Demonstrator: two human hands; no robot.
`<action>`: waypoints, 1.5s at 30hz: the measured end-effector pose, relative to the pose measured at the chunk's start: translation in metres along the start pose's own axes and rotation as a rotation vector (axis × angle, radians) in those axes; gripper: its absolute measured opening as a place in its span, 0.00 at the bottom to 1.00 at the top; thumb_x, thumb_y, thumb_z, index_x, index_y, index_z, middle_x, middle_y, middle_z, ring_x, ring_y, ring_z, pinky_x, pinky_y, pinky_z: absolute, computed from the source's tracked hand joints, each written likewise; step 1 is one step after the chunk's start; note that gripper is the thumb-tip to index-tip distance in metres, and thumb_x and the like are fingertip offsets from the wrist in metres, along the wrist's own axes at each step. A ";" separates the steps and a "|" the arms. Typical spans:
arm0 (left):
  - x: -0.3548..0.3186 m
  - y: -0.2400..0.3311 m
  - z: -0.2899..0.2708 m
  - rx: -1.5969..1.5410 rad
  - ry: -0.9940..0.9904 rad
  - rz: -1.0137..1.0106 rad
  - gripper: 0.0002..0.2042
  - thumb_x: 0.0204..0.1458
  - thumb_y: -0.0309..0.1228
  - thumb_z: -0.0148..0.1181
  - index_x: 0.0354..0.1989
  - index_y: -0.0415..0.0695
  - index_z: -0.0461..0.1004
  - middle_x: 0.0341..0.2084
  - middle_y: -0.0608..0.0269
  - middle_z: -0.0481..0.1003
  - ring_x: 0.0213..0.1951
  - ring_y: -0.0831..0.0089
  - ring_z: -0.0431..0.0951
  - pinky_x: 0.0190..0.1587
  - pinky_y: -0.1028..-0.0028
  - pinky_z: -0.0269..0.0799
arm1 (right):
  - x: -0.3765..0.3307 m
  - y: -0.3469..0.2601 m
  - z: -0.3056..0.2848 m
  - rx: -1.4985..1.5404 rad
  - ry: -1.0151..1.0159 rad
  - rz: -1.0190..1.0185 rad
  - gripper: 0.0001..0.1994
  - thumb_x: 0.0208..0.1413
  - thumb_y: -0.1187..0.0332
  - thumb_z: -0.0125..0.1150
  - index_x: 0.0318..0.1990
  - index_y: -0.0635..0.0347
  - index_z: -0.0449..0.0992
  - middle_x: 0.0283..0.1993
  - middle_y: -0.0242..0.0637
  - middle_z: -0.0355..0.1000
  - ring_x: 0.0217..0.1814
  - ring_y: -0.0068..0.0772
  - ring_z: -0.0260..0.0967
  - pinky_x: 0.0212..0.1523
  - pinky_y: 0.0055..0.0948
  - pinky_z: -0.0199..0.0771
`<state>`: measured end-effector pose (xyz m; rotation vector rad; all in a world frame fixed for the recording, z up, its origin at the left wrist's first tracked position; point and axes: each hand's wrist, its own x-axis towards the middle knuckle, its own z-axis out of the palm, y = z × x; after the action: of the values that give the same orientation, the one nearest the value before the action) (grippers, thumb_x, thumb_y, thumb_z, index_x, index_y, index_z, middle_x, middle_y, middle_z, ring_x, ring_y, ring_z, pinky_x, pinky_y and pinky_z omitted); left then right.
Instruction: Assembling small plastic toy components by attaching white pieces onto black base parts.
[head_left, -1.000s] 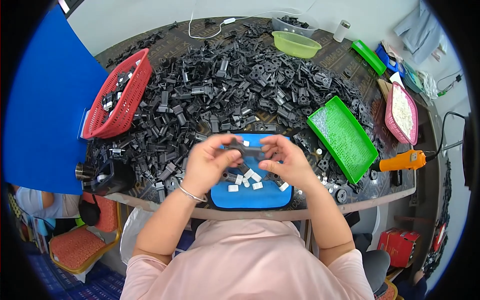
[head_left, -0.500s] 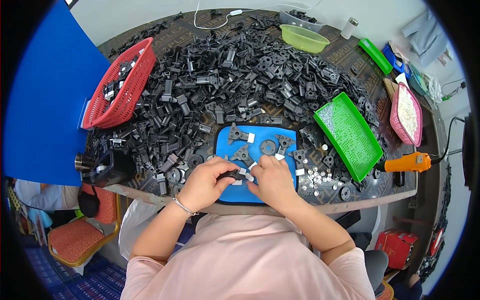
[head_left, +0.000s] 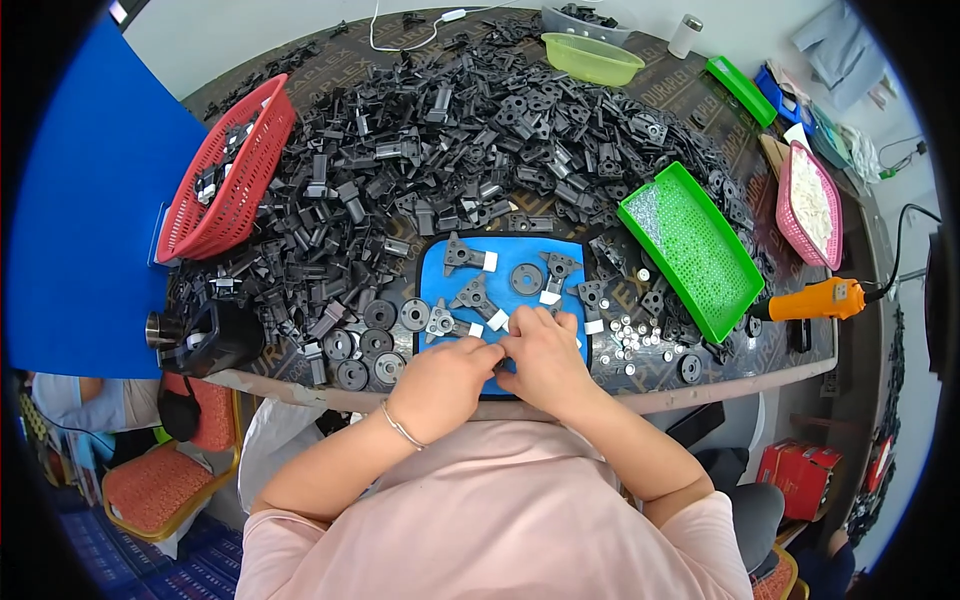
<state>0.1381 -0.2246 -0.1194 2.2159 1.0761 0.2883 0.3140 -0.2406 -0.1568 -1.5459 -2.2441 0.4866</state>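
My two hands meet over the front of a blue mat point(head_left: 510, 250) with a black border. My left hand point(head_left: 445, 388) is closed around a black plastic part, now almost wholly hidden by the fingers. The fingertips of my right hand point(head_left: 545, 362) press in against it from the other side, pinched together; what they grip is hidden. Beyond my hands on the mat lie several black brackets with white tabs, among them one bracket point(head_left: 463, 256) at the back, another point(head_left: 477, 296) nearer, and a round black disc point(head_left: 526, 279).
A large heap of black plastic parts point(head_left: 450, 140) covers the table behind the mat. Red basket point(head_left: 225, 170) left; green tray point(head_left: 690, 250) and orange-handled electric screwdriver point(head_left: 815, 299) right. Small metal pieces point(head_left: 630, 340) and black discs point(head_left: 376, 343) flank the mat.
Both hands have closed together over the part; its black body and white piece, visible before, are now covered. The left hand has turned and shifted right. The whole view has shifted slightly.
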 end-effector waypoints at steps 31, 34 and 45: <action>0.080 -0.018 -0.035 0.182 0.035 -0.025 0.13 0.45 0.33 0.66 0.42 0.50 0.78 0.38 0.63 0.74 0.49 0.61 0.68 0.54 0.58 0.55 | 0.051 0.050 -0.054 -0.160 0.217 0.148 0.24 0.31 0.61 0.75 0.43 0.50 0.79 0.61 0.35 0.62 0.66 0.42 0.54 0.59 0.48 0.51; 0.113 -0.024 -0.023 0.237 -0.013 -0.056 0.13 0.46 0.36 0.65 0.42 0.53 0.80 0.41 0.63 0.71 0.51 0.62 0.65 0.56 0.57 0.52 | 0.034 0.062 -0.074 -0.166 0.368 0.223 0.27 0.33 0.63 0.74 0.47 0.49 0.76 0.56 0.34 0.66 0.61 0.40 0.59 0.59 0.43 0.53; 0.083 -0.034 -0.020 0.234 0.205 0.058 0.08 0.42 0.31 0.66 0.33 0.48 0.78 0.35 0.63 0.72 0.45 0.60 0.68 0.51 0.59 0.58 | -0.036 0.061 -0.079 -0.175 -0.003 0.296 0.26 0.33 0.67 0.73 0.46 0.51 0.77 0.44 0.32 0.70 0.52 0.38 0.65 0.54 0.45 0.56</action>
<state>0.1609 -0.1366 -0.1327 2.4706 1.2083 0.4431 0.4135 -0.2484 -0.1207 -1.9822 -2.1162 0.3801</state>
